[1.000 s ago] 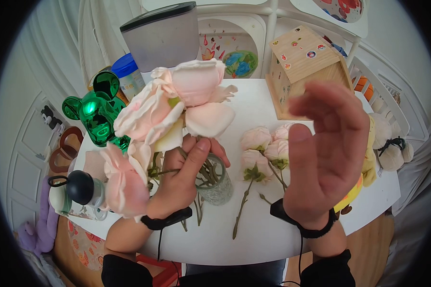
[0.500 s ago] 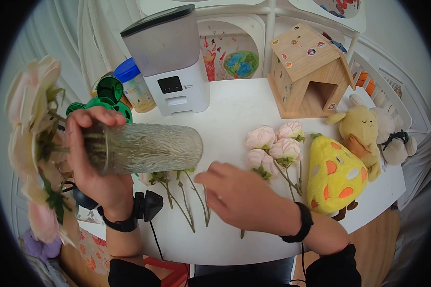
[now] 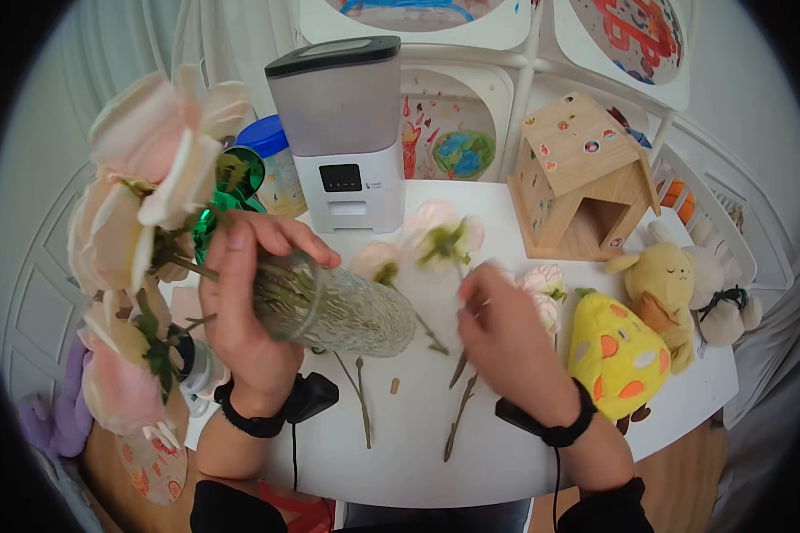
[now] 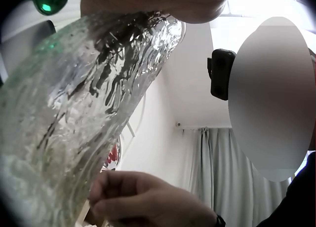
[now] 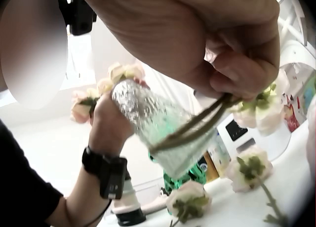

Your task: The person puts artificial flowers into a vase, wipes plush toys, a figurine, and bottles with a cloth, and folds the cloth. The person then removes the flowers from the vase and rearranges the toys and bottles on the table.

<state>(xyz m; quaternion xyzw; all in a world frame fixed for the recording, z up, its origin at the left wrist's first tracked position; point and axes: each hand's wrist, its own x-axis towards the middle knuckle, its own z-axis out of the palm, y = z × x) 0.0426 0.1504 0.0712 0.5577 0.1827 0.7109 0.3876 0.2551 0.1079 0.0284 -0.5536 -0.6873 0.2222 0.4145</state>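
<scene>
My left hand (image 3: 244,329) grips a textured glass vase (image 3: 364,311) near its mouth. The vase lies tilted over the table, its base toward the right. Several pale pink roses (image 3: 147,160) stick out of it to the left, their stems inside the glass. In the right hand (image 3: 520,346) a pink rose (image 3: 444,244) is pinched by the stem, its bloom pointing away from me; the stem (image 5: 192,128) shows below the fingers in the right wrist view. On the table lie another rose (image 3: 373,262) and a pair of roses (image 3: 544,282) beside the right hand.
Behind stand a white feeder (image 3: 356,191), a blue-lidded jar (image 3: 280,173) and a shiny green bear figure (image 3: 206,233), partly hidden. To the right are a wooden house (image 3: 582,169), a yellow plush (image 3: 618,360) and a plush dog (image 3: 671,284). Loose stems (image 3: 362,400) lie in front.
The vase swung from near upright to lying sideways, then moved a little right with its base lower. My right hand, empty a second ago, came down to the table roses and now holds one.
</scene>
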